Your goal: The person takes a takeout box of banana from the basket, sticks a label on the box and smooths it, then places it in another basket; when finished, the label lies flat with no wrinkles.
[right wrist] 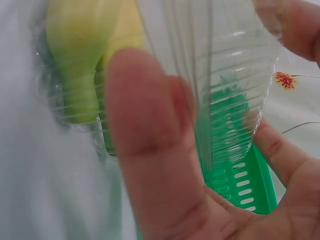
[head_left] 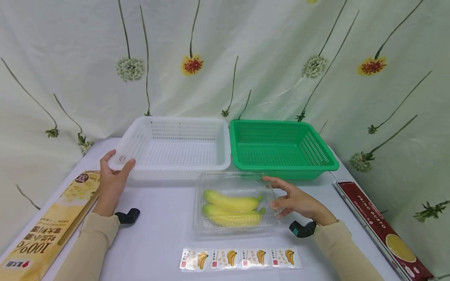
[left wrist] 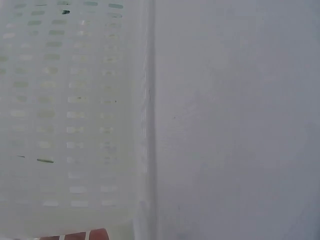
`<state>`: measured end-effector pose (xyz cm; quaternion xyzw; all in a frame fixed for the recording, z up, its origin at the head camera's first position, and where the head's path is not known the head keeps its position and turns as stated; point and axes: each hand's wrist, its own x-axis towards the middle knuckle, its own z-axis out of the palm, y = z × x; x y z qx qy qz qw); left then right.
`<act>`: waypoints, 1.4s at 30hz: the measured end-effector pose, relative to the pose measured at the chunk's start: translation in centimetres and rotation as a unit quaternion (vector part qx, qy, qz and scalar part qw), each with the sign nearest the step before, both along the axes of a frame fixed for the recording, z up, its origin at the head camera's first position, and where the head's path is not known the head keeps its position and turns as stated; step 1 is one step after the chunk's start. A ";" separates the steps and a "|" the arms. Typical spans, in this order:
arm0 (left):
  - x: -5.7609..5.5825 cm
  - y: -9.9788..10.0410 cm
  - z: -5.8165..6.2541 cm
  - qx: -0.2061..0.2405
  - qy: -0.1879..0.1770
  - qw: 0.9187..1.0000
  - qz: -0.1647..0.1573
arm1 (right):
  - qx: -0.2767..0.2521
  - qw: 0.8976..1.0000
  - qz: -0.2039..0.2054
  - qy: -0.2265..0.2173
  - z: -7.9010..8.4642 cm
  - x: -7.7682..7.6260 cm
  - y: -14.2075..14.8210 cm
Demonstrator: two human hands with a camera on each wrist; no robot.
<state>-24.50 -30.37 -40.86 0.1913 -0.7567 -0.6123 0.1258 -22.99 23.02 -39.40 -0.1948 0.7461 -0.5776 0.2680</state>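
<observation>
Banana-printed labels [head_left: 240, 258] lie nearest; behind them, a clear, ridged container [head_left: 199, 218] shows two yellow, green-tipped bananas [head_left: 232, 201]. Right hand [head_left: 294, 199], fingers spread, touches its right end; left hand [head_left: 114, 181] grips a white basket [head_left: 179, 167], fingers clamped.

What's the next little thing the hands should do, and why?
Maybe the left hand should let go of the white basket and come to the left side of the clear box. It grips the basket's corner, while the right hand is at the box's right end. Two hands would probably keep the bananas inside steadier.
</observation>
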 end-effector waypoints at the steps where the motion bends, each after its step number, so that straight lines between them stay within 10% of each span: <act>1: 0.0 0.0 0.0 0.002 0.000 1.000 0.003 | 0.003 1.000 0.001 0.003 0.0 0.0 0.0; 8: 0.2 0.4 0.5 -0.027 -0.007 1.000 0.012 | 0.030 0.999 -0.001 0.019 0.3 0.2 0.1; 17: 2.1 2.3 2.3 -0.183 0.109 0.976 0.041 | 0.100 0.988 -0.036 0.109 1.5 1.1 -0.4; 20: 3.1 3.4 3.0 -0.254 0.191 0.948 0.015 | 0.127 0.975 -0.048 0.174 2.1 1.9 -0.8; 24: 4.2 5.0 3.1 -0.340 0.301 0.889 -0.047 | 0.117 0.947 -0.057 0.293 2.3 2.9 -1.7; 27: 5.1 6.1 3.0 -0.381 0.331 0.857 -0.101 | 0.090 0.923 -0.053 0.371 2.2 3.3 -2.7; 30: 6.1 6.8 3.1 -0.400 0.304 0.847 -0.172 | 0.053 0.910 -0.048 0.409 2.2 3.8 -3.7; 35: 7.4 7.0 3.3 -0.398 0.154 0.852 -0.303 | -0.027 0.914 -0.025 0.403 2.4 5.1 -5.6; 42: 7.4 6.3 1.9 -0.368 0.053 0.819 -0.437 | -0.073 0.914 0.069 0.392 2.1 7.0 -7.9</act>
